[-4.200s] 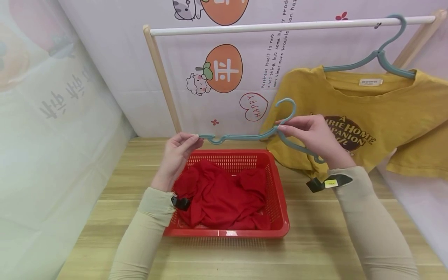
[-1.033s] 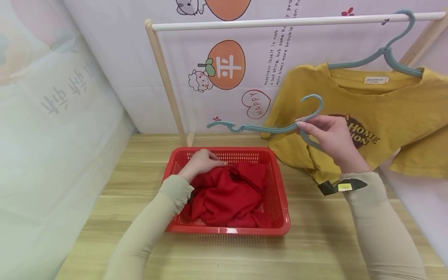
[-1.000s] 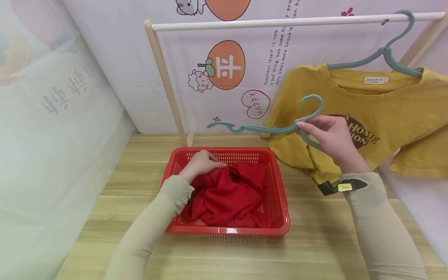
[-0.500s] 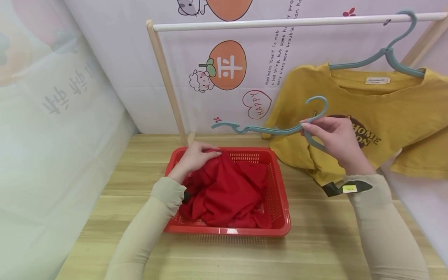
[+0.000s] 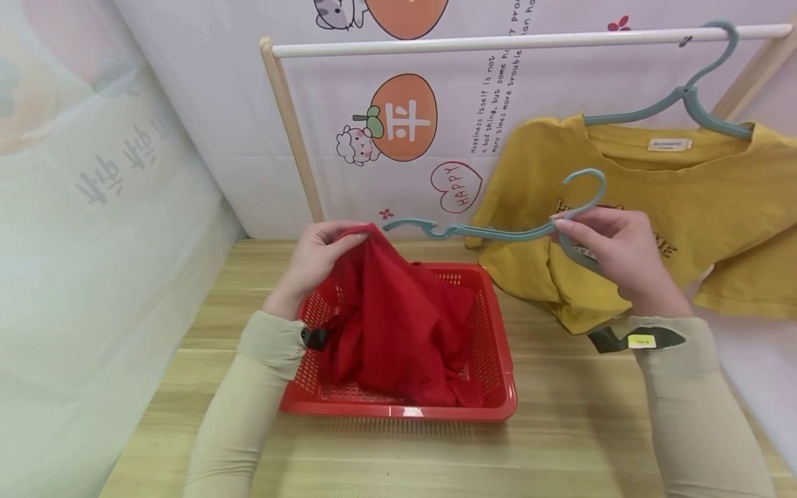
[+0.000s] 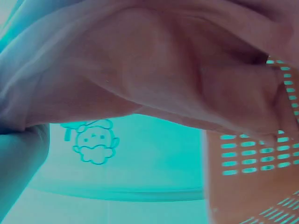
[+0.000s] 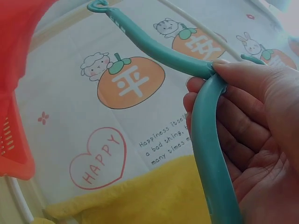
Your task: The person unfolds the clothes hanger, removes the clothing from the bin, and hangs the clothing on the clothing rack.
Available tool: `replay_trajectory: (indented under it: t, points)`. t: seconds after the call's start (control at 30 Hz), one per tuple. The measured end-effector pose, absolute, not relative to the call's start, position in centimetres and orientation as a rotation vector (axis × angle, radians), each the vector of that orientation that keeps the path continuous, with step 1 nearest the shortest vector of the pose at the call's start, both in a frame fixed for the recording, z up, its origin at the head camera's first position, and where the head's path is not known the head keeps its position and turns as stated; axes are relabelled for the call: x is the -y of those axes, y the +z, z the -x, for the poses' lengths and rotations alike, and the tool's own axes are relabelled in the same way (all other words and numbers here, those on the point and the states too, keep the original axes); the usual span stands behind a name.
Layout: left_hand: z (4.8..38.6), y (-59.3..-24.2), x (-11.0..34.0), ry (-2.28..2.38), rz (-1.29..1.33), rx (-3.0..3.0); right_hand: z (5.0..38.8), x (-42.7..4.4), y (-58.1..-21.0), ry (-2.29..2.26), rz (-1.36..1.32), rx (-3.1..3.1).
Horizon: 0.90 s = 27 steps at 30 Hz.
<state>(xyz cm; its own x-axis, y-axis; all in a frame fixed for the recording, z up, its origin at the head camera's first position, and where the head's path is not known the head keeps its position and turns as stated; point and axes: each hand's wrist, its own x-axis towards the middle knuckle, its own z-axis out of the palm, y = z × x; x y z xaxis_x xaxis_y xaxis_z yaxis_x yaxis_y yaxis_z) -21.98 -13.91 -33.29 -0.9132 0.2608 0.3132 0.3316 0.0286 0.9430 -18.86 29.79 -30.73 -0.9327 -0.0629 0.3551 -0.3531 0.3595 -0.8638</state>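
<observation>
My left hand (image 5: 314, 259) pinches the top edge of a red garment (image 5: 398, 325) and lifts it partly out of a red plastic basket (image 5: 398, 413). The rest of the cloth still lies in the basket; its exact kind does not show. In the left wrist view the cloth (image 6: 140, 60) drapes across and a bit of the hand (image 6: 23, 163) shows at the left. With thumb and fingers my right hand (image 5: 623, 249) grips a blue-green clothes hanger (image 5: 504, 235) below its hook. The right wrist view has the hanger (image 7: 159, 51) in the right hand (image 7: 261, 112), its bars bare.
A rack with a white rail (image 5: 436, 45) and wooden posts (image 5: 292, 131) stands at the back. A yellow T-shirt (image 5: 623, 180) hangs from its right end on another blue-green hanger (image 5: 641, 114). Everything stands on a wooden tabletop (image 5: 205, 332) before printed walls.
My left hand has let go of the hanger's end, reached into the basket and raised the red garment up and to the left. My right hand has carried the hanger rightward.
</observation>
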Motion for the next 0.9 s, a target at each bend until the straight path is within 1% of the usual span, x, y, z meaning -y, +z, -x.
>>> replay_trajectory:
  t: [0.13,0.3,0.6,0.9]
  points:
    - [21.4,-32.4,14.3,-2.073,0.683,2.159,18.5,-29.8,-30.4,1.698,-0.404,2.312]
    - [21.2,-32.0,14.3,-2.039,0.708,2.161,18.0,-29.6,-30.0,1.717,-0.433,2.321]
    - [20.9,-32.3,14.0,-1.910,0.677,2.396,18.1,-28.5,-29.9,1.613,-0.468,2.416]
    - [21.1,-32.5,13.5,-1.830,0.826,2.346,18.5,-27.6,-30.2,1.597,-0.503,2.422]
